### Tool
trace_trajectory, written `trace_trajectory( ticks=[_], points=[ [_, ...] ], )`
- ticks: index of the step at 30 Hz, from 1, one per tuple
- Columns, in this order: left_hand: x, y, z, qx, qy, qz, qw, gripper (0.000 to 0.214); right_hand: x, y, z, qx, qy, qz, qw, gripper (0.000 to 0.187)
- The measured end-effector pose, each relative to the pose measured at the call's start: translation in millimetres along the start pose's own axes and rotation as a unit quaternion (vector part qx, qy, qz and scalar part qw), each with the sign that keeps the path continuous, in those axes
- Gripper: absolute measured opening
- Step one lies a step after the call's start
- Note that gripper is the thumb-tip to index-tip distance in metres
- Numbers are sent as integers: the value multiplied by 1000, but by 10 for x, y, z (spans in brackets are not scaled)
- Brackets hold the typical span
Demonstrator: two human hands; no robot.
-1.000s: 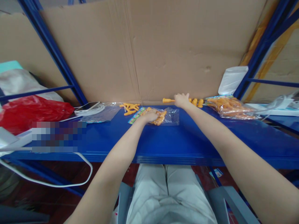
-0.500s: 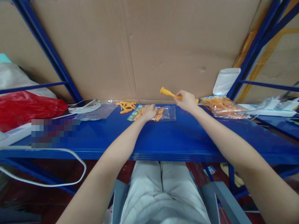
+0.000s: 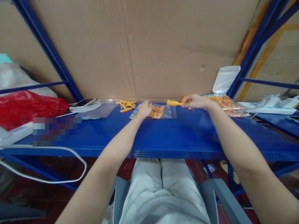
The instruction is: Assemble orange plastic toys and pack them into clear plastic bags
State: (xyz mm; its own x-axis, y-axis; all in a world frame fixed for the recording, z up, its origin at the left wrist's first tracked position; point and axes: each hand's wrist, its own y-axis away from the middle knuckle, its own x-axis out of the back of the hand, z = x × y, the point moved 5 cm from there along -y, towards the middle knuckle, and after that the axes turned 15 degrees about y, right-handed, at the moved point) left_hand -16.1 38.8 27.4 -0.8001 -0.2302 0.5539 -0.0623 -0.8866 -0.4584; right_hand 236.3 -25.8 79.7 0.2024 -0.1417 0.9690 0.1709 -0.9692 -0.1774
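Note:
My left hand [image 3: 144, 109] is closed on the left end of a clear plastic bag [image 3: 168, 112] that lies on the blue shelf [image 3: 163, 137] and holds several orange plastic pieces [image 3: 157, 111]. My right hand [image 3: 195, 101] pinches the thin end of an orange trumpet-shaped toy piece [image 3: 174, 103]. The piece lies almost level, its wide end pointing left, just above the bag's right end. A loose cluster of orange pieces [image 3: 126, 105] lies to the left of my left hand.
A filled clear bag of orange pieces [image 3: 224, 102] sits to the right, with a white bag [image 3: 225, 79] behind it. A phone and white cable [image 3: 85, 105], empty clear bags [image 3: 102, 110] and a red bag [image 3: 25, 109] lie to the left. Cardboard [image 3: 149, 46] backs the shelf.
My right hand picked the orange trumpet piece up from the back of the shelf, raised it, then lowered it leftward to the bag. My left hand shifted from pressing the bag to gripping its left end.

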Motion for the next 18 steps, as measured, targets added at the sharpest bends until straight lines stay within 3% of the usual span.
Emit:
trace_trajectory(
  ticks=[4, 9, 14, 18],
  points=[
    [-3, -9, 9, 15, -32, -50, 998, 29, -26, 32, -30, -16, 117, -53, 992, 17],
    [19, -17, 47, 9, -42, -36, 998, 30, -58, 27, -73, -55, 257, -61, 963, 20],
    [18, -41, -4, 27, -10, -46, 999, 32, -145, 6, -135, -37, 206, -64, 976, 18],
    [-16, -119, -119, 35, 83, -28, 996, 31, -183, -18, -215, -2, 106, -37, 994, 8]
  ],
)
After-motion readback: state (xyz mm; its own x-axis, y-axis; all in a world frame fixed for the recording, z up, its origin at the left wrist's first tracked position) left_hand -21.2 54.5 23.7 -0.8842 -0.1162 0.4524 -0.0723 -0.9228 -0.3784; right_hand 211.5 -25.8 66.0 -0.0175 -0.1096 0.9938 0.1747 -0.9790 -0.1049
